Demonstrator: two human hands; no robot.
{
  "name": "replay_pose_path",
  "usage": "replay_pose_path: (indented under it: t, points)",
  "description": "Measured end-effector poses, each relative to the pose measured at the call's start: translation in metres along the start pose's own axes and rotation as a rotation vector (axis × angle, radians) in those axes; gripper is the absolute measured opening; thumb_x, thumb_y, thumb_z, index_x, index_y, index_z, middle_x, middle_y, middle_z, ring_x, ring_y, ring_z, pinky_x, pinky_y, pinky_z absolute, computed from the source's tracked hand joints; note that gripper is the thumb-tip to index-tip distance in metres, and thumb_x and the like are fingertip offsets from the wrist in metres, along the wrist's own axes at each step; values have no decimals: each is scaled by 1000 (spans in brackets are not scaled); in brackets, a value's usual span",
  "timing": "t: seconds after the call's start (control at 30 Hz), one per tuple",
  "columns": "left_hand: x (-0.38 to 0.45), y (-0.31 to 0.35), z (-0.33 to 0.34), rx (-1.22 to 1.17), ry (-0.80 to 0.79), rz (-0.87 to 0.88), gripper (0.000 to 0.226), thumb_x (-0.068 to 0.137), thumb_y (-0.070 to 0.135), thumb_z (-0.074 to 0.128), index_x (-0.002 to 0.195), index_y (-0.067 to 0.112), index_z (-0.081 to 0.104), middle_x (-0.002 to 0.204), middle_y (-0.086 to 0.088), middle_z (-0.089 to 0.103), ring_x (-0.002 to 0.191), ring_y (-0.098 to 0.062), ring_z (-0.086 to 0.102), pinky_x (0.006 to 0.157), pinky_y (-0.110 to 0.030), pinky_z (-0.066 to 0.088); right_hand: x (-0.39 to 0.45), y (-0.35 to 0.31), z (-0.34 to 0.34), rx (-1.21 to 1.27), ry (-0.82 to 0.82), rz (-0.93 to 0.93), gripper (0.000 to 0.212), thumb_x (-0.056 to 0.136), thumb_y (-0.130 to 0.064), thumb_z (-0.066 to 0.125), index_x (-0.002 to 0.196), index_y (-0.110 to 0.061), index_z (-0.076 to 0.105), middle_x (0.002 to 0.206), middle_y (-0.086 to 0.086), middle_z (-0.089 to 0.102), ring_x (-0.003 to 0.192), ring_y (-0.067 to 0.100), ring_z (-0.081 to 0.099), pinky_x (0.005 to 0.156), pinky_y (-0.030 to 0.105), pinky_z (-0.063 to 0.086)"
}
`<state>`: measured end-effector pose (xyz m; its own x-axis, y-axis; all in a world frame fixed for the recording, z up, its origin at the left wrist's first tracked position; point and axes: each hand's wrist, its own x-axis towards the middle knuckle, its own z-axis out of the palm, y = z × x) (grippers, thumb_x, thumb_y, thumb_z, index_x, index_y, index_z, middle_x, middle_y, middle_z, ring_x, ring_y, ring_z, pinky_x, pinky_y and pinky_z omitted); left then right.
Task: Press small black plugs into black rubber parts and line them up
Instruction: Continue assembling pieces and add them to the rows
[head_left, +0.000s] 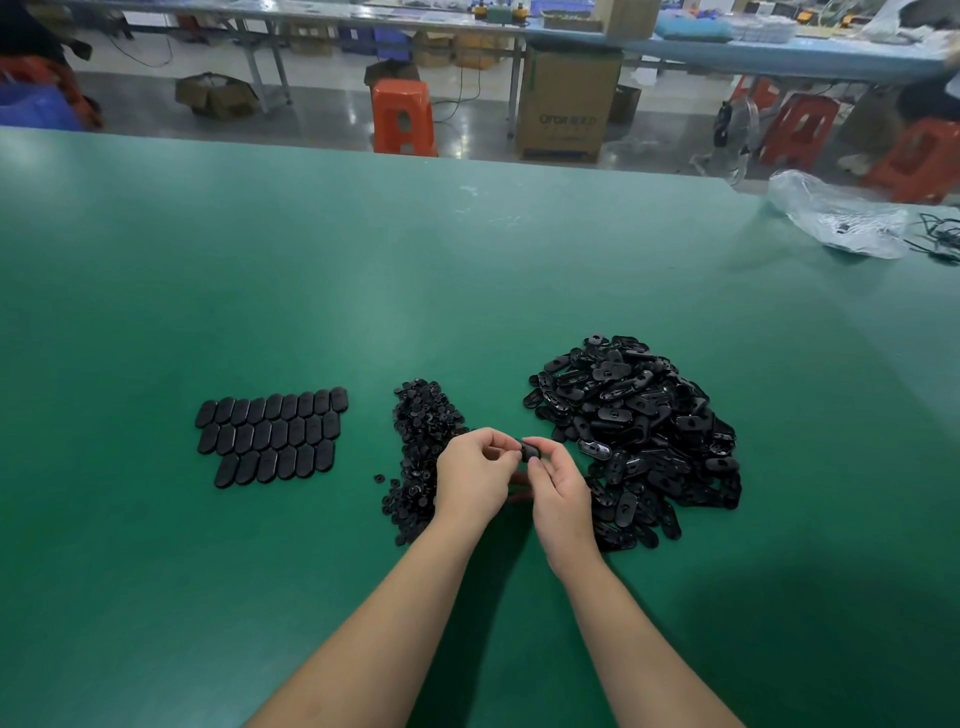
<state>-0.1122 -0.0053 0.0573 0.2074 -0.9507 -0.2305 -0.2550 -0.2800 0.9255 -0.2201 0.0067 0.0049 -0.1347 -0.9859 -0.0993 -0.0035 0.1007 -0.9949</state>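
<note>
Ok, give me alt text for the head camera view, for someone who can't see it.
Two bare hands, left hand and right hand, hold one black rubber part between them above a green table. Finished parts lie in three rows at left, a plug pile in the middle, loose parts at right.

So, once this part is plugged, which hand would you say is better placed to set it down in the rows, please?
Probably the left hand: the lined-up rows lie on its side, whereas the right hand would have to cross over. Both already pinch the rubber part.

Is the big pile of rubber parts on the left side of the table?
No, the pile of rubber parts lies right of the hands; the lined-up rows are on the left of the table.
</note>
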Motion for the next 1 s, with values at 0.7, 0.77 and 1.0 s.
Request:
replay_pose_path:
  t: [0.7,0.77,1.0]
  points:
    - [-2,7,5,100,51,34,7,86,13,73,80,18,72,75,1,70,60,-8,61,45,-8,39,-1,-4,-3,22,26,19,28,102,-8,50,101,-32,64,97,8,76,94,35,70,81,48,57]
    - [-2,7,6,108,59,37,7,84,15,76,80,17,70,74,2,68,59,-7,59,46,-8,39,-1,-3,-4,85,21,37,23,103,-4,47,106,-21,63,96,12,75,86,37,68,75,48,58]
    - [6,8,-6,146,32,50,14,79,19,82,84,16,70,79,4,69,70,-11,62,61,-20,44,-2,-7,-3,197,-25,41,22,104,3,42,108,-9,59,80,2,72,60,20,68,54,31,56]
